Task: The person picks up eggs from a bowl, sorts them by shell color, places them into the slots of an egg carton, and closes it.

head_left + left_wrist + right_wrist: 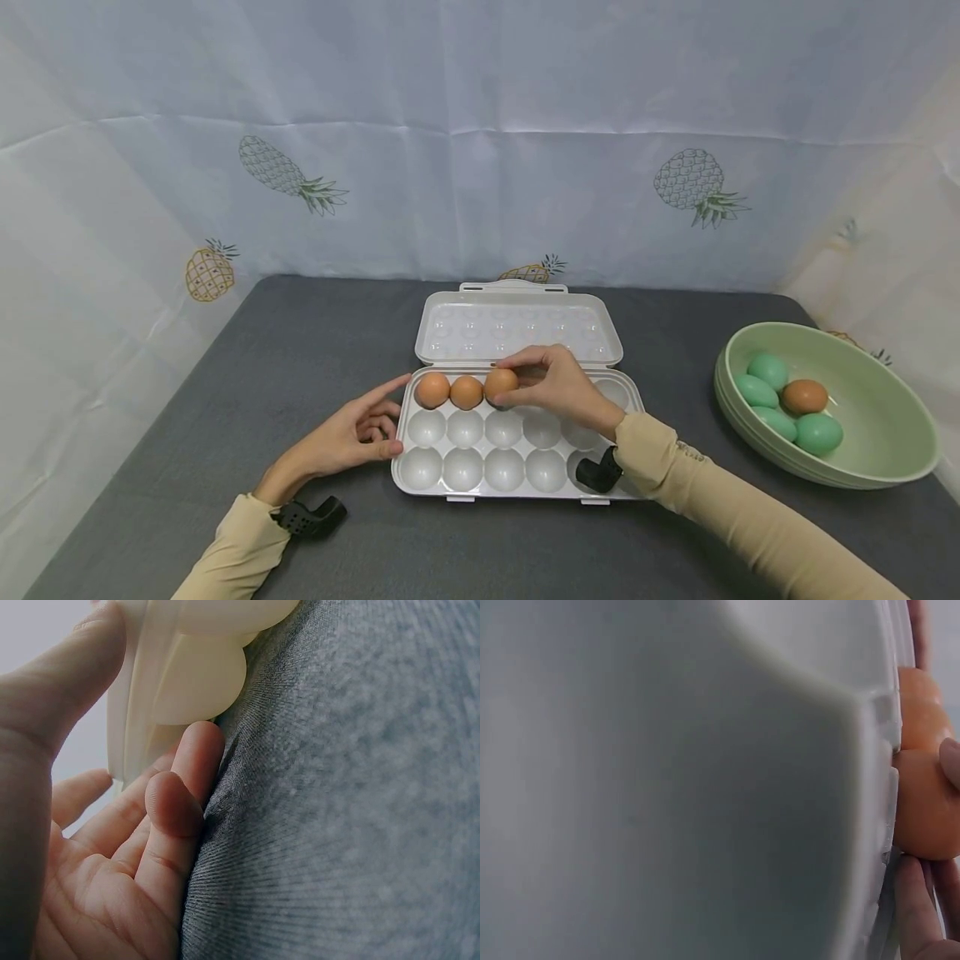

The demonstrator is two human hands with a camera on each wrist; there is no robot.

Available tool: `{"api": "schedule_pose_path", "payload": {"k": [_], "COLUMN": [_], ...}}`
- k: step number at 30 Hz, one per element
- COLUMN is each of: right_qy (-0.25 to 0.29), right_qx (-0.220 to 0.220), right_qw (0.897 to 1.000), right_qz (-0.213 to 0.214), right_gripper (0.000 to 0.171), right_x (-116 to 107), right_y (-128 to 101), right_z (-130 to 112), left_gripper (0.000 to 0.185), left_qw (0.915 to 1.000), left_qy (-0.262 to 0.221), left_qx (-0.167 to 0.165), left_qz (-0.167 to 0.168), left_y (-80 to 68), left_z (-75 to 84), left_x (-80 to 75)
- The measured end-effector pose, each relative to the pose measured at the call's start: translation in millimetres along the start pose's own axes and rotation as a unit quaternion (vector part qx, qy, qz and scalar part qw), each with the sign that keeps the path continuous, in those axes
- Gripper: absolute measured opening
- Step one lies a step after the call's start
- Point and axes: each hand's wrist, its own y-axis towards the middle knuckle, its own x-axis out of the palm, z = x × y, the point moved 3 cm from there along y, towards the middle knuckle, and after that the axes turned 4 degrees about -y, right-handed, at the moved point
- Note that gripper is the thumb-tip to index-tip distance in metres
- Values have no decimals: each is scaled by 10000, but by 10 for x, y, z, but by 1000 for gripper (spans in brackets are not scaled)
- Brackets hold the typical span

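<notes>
My right hand (558, 385) is over the back row of the egg tray (517, 487), thumb and fingers curled round a brown egg (500, 384) and pinching it as it sits in the third cup from the left. The right wrist view shows that egg (924, 806) tight against the tray's white rim, with my fingertips (913, 907) just under it. Directly left of the hand, two more brown eggs (449, 391) fill the first two cups of the same row, touching side by side. My left hand (358, 435) lies open on the gray tabletop (315, 350), fingers relaxed, forefinger stretched along the tray's left edge and the thumb touching the near corner; the left wrist view confirms fingers (176, 802) resting at the tray's underside. Beyond my right hand the clear lid (519, 325) lies folded back. Well off to the right of that hand stands a green bowl (885, 442), holding four green eggs (817, 433) and one brown egg (804, 397).
</notes>
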Motion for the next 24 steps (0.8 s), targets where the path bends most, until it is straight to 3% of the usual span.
{"api": "schedule_pose_path", "payload": {"k": [13, 24], "right_qy": [-315, 79], "right_qx": [-421, -133], "right_qw": [9986, 9999], "right_qz": [-51, -46], "right_gripper": [41, 42], "right_x": [10, -24], "right_y": [-4, -41], "right_z": [50, 23], "left_gripper": [88, 88], "left_qw": [10000, 9999], "left_qy": [-29, -15], "left_qx": [54, 104], "left_qz": [-17, -46], "left_y": [-7, 0], "left_z": [8, 4], "left_x": [-2, -5]}}
